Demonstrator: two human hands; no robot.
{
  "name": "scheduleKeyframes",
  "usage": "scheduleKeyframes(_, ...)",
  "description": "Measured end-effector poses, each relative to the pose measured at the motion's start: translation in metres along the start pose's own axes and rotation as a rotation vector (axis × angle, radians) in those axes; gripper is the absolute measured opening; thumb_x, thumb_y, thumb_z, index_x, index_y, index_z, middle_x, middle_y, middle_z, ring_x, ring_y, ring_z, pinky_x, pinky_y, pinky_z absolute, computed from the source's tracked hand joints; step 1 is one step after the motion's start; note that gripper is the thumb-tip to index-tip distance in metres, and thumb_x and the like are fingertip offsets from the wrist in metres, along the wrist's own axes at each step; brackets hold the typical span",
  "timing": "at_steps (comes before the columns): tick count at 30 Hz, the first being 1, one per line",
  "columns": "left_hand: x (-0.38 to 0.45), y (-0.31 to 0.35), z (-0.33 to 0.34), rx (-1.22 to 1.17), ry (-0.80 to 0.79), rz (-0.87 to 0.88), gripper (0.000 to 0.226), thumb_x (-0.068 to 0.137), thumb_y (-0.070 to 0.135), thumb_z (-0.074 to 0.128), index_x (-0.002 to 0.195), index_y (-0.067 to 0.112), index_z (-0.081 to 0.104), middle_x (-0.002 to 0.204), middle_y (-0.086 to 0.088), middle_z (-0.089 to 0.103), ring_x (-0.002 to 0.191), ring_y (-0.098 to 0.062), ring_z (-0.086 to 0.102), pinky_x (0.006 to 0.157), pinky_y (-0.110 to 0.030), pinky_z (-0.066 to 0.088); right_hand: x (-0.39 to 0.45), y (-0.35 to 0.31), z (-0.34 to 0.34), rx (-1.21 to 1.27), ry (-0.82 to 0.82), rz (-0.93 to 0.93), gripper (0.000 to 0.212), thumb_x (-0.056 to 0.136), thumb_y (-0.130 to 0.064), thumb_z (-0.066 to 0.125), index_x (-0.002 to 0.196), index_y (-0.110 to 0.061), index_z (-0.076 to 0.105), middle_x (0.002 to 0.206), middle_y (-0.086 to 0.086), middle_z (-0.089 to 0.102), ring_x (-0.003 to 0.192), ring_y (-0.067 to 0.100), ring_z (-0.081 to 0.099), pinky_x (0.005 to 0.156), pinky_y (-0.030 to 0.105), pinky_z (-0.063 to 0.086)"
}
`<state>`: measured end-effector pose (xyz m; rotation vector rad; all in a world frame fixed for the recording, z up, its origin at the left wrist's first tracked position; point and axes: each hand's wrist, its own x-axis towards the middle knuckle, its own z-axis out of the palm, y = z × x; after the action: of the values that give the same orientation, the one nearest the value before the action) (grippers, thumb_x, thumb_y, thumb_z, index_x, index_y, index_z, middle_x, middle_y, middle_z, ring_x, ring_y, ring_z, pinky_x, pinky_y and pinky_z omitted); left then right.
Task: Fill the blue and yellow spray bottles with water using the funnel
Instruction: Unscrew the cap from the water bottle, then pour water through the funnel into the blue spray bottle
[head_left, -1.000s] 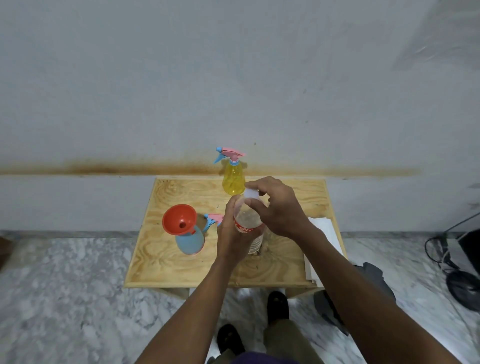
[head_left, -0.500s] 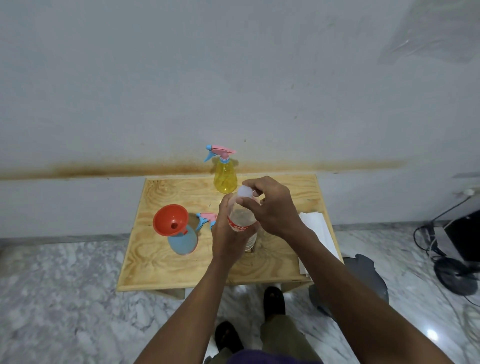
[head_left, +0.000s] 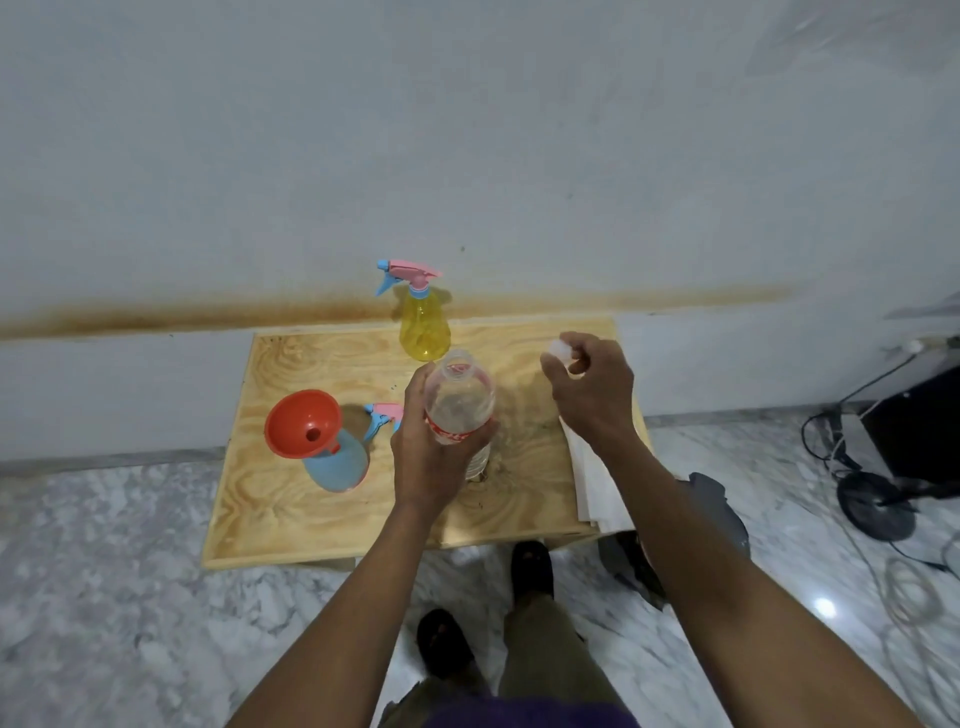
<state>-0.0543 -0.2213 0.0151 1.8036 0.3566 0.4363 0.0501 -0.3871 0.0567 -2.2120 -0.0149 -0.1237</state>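
Left hand (head_left: 426, 457) is wrapping its grip around the clear water bottle (head_left: 460, 410), mouth uncapped, above the table (head_left: 291, 514) centre. Right hand (head_left: 592, 395) is pinching the white cap (head_left: 560, 349) near the right edge. Orange funnel (head_left: 301, 423) is sitting tilted in the blue spray bottle (head_left: 337, 462) toward the left edge, its sprayer head (head_left: 383, 415) lying beside it. Yellow spray bottle (head_left: 423, 325) is standing at the back edge, sprayer on.

Risks, judged: the tilted funnel could tip under a fast pour, spilling water; the light blue bottle could topple if bumped.
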Motion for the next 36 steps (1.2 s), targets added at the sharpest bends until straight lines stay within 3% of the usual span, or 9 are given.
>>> scheduleKeyframes(2, -0.002, 0.001, 0.002, -0.062, 0.012, -0.055, 0.091, 0.063, 0.04, 0.089, 0.141, 0.03, 0.043, 0.128, 0.029, 0.057, 0.121, -0.001, 0.056, 0.093, -0.047, 0.056, -0.004, 0.031, 0.012, -0.105, -0.098, 0.101, 0.037, 0.086, -0.026, 0.072, 0.121, -0.014, 0.065, 0.112, 0.009, 0.06, 0.081, 0.011, 0.054, 0.074, 0.011, 0.037)
scheduleKeyframes(5, -0.006, 0.004, 0.006, -0.077, 0.024, -0.104, 0.092, 0.063, 0.036, 0.091, 0.141, 0.034, 0.042, 0.123, 0.034, 0.058, 0.116, 0.004, 0.058, 0.093, -0.047, 0.056, -0.021, 0.073, 0.038, -0.222, -0.281, 0.169, 0.041, 0.088, -0.027, 0.07, 0.125, -0.011, 0.062, 0.119, 0.011, 0.061, 0.1, 0.021, 0.058, 0.084, 0.024, 0.039)
scheduleKeyframes(8, -0.008, 0.005, 0.012, -0.093, 0.046, -0.133, 0.092, 0.064, 0.033, 0.092, 0.139, 0.043, 0.04, 0.123, 0.032, 0.059, 0.116, -0.002, 0.06, 0.096, -0.047, 0.055, -0.038, 0.101, 0.061, -0.267, -0.414, 0.209, 0.042, 0.089, -0.024, 0.067, 0.128, -0.01, 0.06, 0.128, 0.011, 0.059, 0.116, 0.026, 0.057, 0.094, 0.031, 0.042)
scheduleKeyframes(13, -0.011, 0.003, 0.016, -0.077, 0.082, -0.141, 0.094, 0.067, 0.032, 0.092, 0.142, 0.044, 0.037, 0.129, 0.031, 0.057, 0.123, -0.003, 0.058, 0.1, -0.046, 0.053, -0.044, 0.124, 0.081, -0.305, -0.454, 0.241, 0.027, 0.09, -0.021, 0.06, 0.117, -0.017, 0.063, 0.134, 0.004, 0.055, 0.112, 0.026, 0.059, 0.084, 0.031, 0.044)
scheduleKeyframes(19, -0.012, -0.001, 0.017, -0.087, 0.096, -0.159, 0.096, 0.068, 0.02, 0.092, 0.146, 0.032, 0.038, 0.13, 0.033, 0.055, 0.123, 0.001, 0.056, 0.101, -0.045, 0.053, -0.04, 0.131, 0.093, -0.357, -0.475, 0.236, 0.02, 0.089, -0.028, 0.053, 0.106, -0.021, 0.062, 0.13, 0.001, 0.049, 0.109, 0.026, 0.058, 0.087, 0.041, 0.051)
scheduleKeyframes(29, -0.012, 0.0, 0.014, -0.079, 0.106, -0.165, 0.095, 0.067, 0.02, 0.093, 0.142, 0.042, 0.038, 0.131, 0.03, 0.056, 0.125, -0.005, 0.057, 0.098, -0.036, 0.053, -0.038, 0.132, 0.094, -0.357, -0.501, 0.244, 0.025, 0.09, -0.03, 0.05, 0.111, -0.021, 0.061, 0.128, 0.002, 0.05, 0.111, 0.028, 0.057, 0.089, 0.045, 0.051)
scheduleKeyframes(32, -0.012, 0.002, 0.013, -0.093, 0.107, -0.167, 0.095, 0.066, 0.022, 0.093, 0.139, 0.047, 0.038, 0.13, 0.031, 0.056, 0.125, -0.004, 0.057, 0.098, -0.034, 0.053, -0.04, 0.126, 0.092, -0.357, -0.468, 0.169, 0.042, 0.085, -0.027, 0.063, 0.126, -0.02, 0.057, 0.133, 0.006, 0.05, 0.12, 0.028, 0.052, 0.094, 0.042, 0.049)
scheduleKeyframes(36, -0.012, 0.005, 0.01, -0.113, 0.09, -0.169, 0.095, 0.063, 0.032, 0.093, 0.136, 0.053, 0.037, 0.128, 0.035, 0.056, 0.122, -0.001, 0.057, 0.097, -0.031, 0.053, -0.05, 0.091, 0.085, -0.06, -0.462, -0.006, 0.084, 0.065, -0.023, 0.086, 0.14, -0.02, 0.049, 0.135, 0.007, 0.05, 0.117, 0.024, 0.054, 0.095, 0.04, 0.051)
